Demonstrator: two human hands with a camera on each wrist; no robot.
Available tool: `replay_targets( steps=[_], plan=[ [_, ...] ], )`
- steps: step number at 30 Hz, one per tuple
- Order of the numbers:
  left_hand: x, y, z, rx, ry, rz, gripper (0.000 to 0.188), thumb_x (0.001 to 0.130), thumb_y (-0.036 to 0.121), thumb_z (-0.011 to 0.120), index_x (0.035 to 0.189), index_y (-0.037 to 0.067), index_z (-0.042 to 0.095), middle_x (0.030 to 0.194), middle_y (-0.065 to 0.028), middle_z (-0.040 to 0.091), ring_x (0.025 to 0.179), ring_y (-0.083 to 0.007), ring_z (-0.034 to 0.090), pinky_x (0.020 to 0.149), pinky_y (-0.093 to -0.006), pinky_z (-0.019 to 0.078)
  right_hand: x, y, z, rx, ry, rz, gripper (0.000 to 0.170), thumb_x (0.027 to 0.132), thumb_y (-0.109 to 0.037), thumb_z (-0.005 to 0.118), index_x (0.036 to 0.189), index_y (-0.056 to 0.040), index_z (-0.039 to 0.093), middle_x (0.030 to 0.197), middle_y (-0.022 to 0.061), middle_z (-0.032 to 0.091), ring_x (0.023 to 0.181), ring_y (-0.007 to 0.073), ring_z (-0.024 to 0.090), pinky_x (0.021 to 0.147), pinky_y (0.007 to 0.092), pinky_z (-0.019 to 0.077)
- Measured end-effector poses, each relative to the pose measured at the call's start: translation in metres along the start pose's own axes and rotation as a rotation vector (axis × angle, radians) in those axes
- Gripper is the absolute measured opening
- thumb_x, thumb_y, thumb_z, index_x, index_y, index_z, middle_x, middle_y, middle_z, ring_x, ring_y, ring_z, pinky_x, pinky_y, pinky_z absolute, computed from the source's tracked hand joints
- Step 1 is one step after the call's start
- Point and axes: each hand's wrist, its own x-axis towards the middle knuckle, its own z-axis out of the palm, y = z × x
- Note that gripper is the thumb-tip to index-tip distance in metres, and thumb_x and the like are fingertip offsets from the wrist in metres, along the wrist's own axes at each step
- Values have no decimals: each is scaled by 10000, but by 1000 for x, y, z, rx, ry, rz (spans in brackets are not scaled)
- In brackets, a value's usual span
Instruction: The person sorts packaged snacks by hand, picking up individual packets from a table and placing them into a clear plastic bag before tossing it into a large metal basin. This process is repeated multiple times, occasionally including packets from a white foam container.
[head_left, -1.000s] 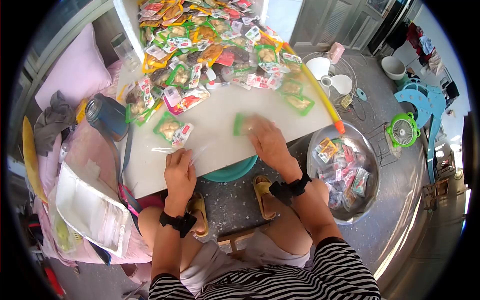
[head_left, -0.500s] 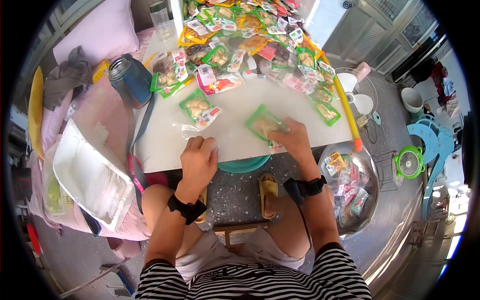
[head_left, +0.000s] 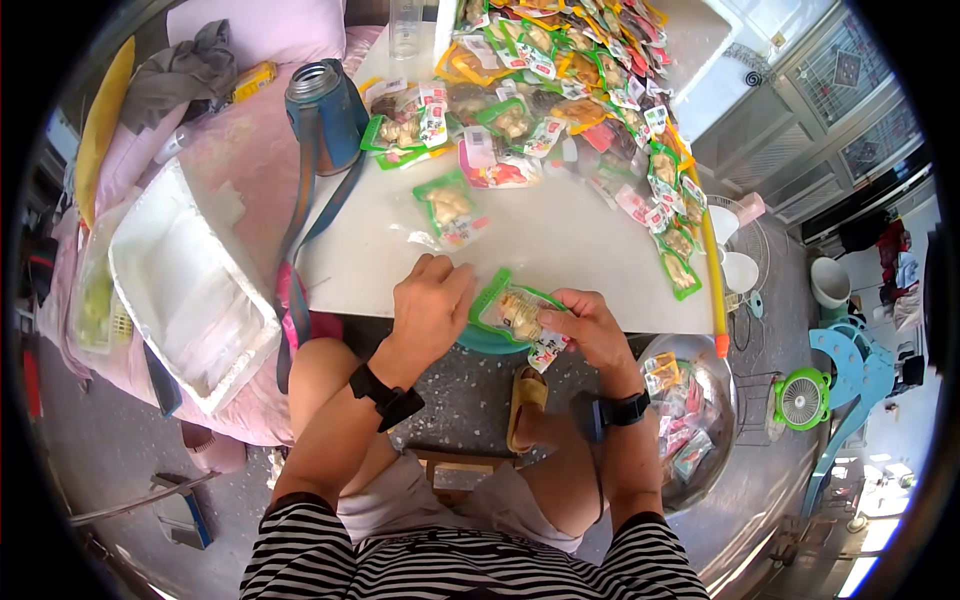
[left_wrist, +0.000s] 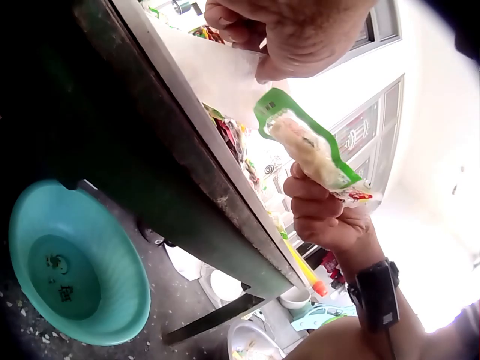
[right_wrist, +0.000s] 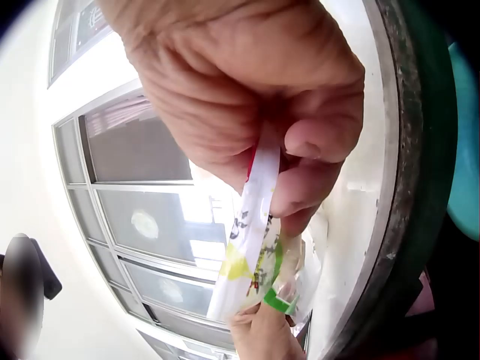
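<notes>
The person wears a striped black-and-white shirt point(head_left: 470, 565), pale shorts point(head_left: 415, 508), yellowish sandal point(head_left: 530, 388) and black wristbands point(head_left: 390, 402).

The right hand point(head_left: 594, 328) pinches; the left hand point(head_left: 426, 308) curls, its grip hard to tell.

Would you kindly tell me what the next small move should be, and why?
I would probably have the left hand pinch the green end of the snack packet: the right hand grips only the opposite, white printed end, the packet is held up near the table edge, and the left hand is close to that green end, so a second hold might steady it.
</notes>
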Motion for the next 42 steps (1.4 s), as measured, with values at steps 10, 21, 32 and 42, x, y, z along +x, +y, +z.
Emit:
replay_targets(
  steps=[10,21,32,42],
  plan=[
    [5,7,-2,56,23,122,314,708,21,660,1019,-14,644,807,-103,565,717,-293,559,571,-383,489,46,10,64,166,194,-266,120,924,-134,647,1005,-56,689,723,-53,599,535,-2,438,459,176,359],
    [1,5,-1,-15,43,60,273,715,13,645,987,4,632,834,-114,561,740,-319,552,577,-405,475,65,9,73,384,-18,-242,262,898,-43,632,1152,12,601,973,34,642,834,85,601,754,228,507],
    [-1,8,3,-61,57,30,224,758,1,654,982,-3,654,777,-121,569,700,-318,562,568,-413,464,81,31,92,743,117,-233,160,911,22,532,1045,20,619,960,66,660,818,116,618,711,252,512],
    [-2,0,1,-85,85,-30,191,777,0,616,967,15,633,840,-157,604,756,-367,575,613,-437,479,90,6,102,317,96,-271,140,850,45,524,905,15,649,770,3,615,674,68,544,552,237,426]
  ],
)
